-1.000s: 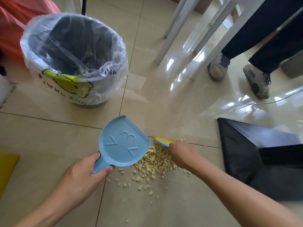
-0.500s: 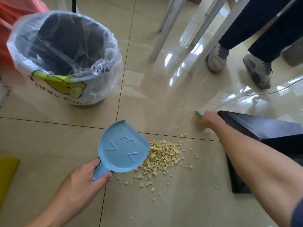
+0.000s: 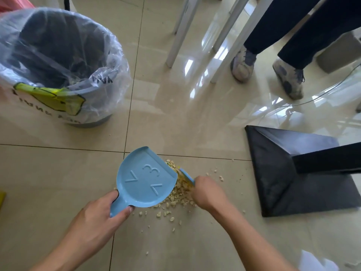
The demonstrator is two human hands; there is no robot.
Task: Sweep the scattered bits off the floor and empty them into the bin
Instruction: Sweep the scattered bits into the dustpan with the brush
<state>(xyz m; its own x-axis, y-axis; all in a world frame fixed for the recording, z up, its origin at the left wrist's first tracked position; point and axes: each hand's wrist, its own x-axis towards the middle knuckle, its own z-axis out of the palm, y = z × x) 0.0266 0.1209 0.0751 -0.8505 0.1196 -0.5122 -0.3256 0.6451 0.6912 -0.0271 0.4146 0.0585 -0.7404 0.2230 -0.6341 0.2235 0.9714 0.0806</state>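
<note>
Nearest: left hand [image 3: 97, 214], closed around the handle of the blue dustpan [image 3: 146, 178]. The pan is tipped with its embossed underside up and its open lip down on the floor against the pile.

Right hand [image 3: 208, 192], closed on a small blue brush [image 3: 187, 176], bristles down in the pale yellow bits [image 3: 180, 194] just beside the pan's lip.

Bits: most gathered in one heap between brush and pan; strays lie on the floor [image 3: 58, 182] nearer the person and a few out to the right, toward the black stand base [image 3: 273, 163].

Farther: bin [image 3: 58, 65], lined with a clear bag, stands well apart up-left. What it holds cannot be told.

Farthest: white furniture legs [image 3: 181, 30] and another person's shoes [image 3: 243, 65].

Progress, as judged: gathering mostly done; loading the pan under way; strays, the carry and the emptying are left.

Change from half a second ago: the right hand was then out by the stand base, away from the heap; it is now back at the heap with the brush. The heap, then looser, is pressed closer to the pan. The pan and left hand hold much the same place.
</note>
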